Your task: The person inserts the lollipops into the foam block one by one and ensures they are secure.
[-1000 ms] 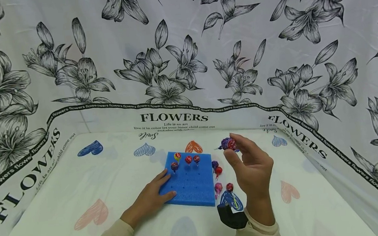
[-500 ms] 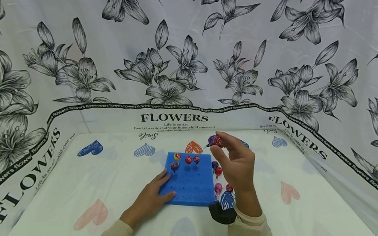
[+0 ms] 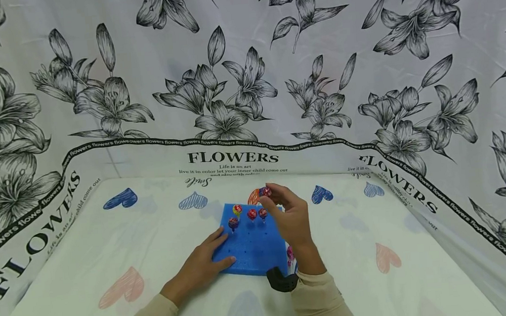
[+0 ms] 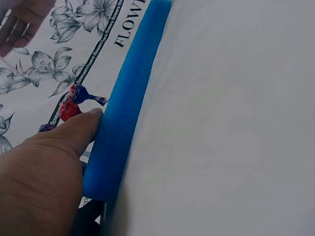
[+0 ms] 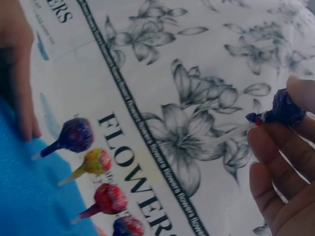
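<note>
Pinching lollipop [image 3: 265, 191], right hand [image 3: 292, 219] aloft

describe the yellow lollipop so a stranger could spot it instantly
On the white tablecloth, find the blue block with the left hand on its edge. Near the block's far left corner stands the yellow lollipop. Its yellow wrapper, touched with red, sets it apart from the three red or dark lollipops nearby.

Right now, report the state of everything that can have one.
Blue block: lying flat, partly filled.
Four standing lollipops: wrapped, stuck in the block.
Held lollipop: wrapped, raised, not inserted.
Pink lollipop: beside the block, partly hidden.
Left grip: resting on the block.
Right grip: pinching the held lollipop.
</note>
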### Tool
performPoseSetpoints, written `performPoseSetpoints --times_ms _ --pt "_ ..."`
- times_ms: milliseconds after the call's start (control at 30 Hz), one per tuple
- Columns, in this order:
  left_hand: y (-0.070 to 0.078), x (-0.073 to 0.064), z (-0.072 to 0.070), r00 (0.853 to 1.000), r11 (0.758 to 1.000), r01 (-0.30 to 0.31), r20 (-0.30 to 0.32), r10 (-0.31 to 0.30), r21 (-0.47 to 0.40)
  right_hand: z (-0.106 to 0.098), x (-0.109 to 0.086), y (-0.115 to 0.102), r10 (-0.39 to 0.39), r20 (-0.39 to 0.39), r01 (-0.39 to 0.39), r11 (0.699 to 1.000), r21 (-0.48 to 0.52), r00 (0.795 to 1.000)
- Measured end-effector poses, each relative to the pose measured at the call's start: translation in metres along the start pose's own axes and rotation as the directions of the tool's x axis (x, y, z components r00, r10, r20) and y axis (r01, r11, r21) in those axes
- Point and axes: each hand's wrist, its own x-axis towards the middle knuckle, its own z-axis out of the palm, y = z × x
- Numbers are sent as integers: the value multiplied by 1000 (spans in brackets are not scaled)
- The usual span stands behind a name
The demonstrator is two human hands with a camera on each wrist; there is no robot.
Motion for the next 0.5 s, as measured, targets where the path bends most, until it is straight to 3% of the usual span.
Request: performPoseSetpoints --times_ms 200,400,500 --pt "-3 0 1 1000 1000 3 9 -2 -8 12 -8 10 114 32 -113 992 -48 993" --pt "-5 2 2 1000 1000 -14 0 14 0 18 -17 29 142 20 -140 987 -81 990" --pt "-5 2 1 1000 1000 -19 -5 19 0 22 -24 53 167 12 -165 982 -90 986"
